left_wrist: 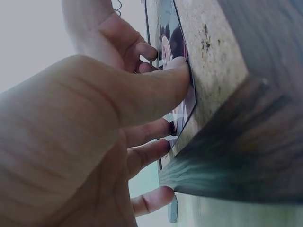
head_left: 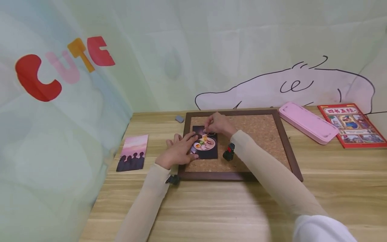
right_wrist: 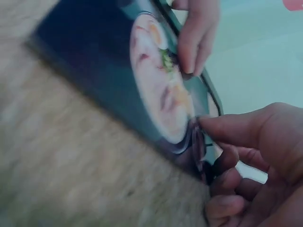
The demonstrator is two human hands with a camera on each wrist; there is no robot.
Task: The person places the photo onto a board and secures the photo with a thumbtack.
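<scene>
Holding the left hand (head_left: 179, 150) loosely spread at the left edge of the bowl photo (head_left: 205, 144), touching with fingers and thumb, gripping nothing. Supporting the bowl photo on the left part of the corkboard (head_left: 254, 124). Showing the dusk photo (head_left: 133, 153) farther left on the table (head_left: 205, 208). Drawing the right hand's (head_left: 220, 123) fingertips together at the bowl photo's far right part; not being able to tell of any pinched item. Placing the book (head_left: 352, 126) and pink case (head_left: 308, 122) right of the corkboard, the grey block (head_left: 179, 119) near its far left corner. Hanging the printed backdrop (head_left: 169, 67) behind.
</scene>
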